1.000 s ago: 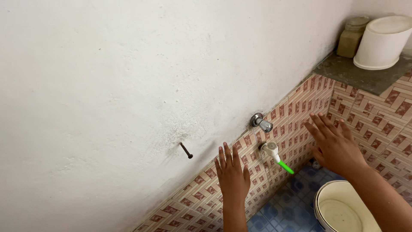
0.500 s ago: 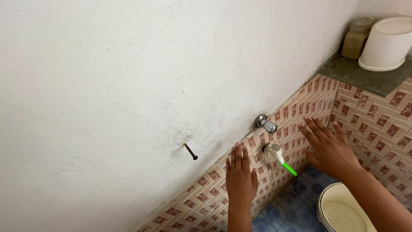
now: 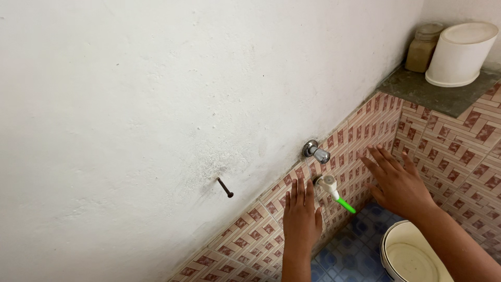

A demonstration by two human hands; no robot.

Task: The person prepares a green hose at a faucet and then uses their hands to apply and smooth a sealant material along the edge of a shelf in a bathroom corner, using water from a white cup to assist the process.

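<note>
My left hand (image 3: pixel 301 218) is raised flat in front of the red-patterned wall tiles (image 3: pixel 250 230), fingers together, empty, just left of a white tap with a green lever (image 3: pixel 334 191). My right hand (image 3: pixel 397 182) hovers to the right of that tap, fingers spread, holding nothing. Above the white tap sits a chrome tap (image 3: pixel 315 151) at the edge of the tiling.
A dark nail (image 3: pixel 225 187) sticks out of the white wall. A cream bucket (image 3: pixel 412 256) stands on the blue tiled floor below my right arm. On the grey ledge (image 3: pixel 417 89) at top right stand a white upturned tub (image 3: pixel 459 53) and a brownish jar (image 3: pixel 421 48).
My left hand has shifted right, closer to the white tap, with its fingers drawn together. My right hand has drifted slightly left and down towards the tap.
</note>
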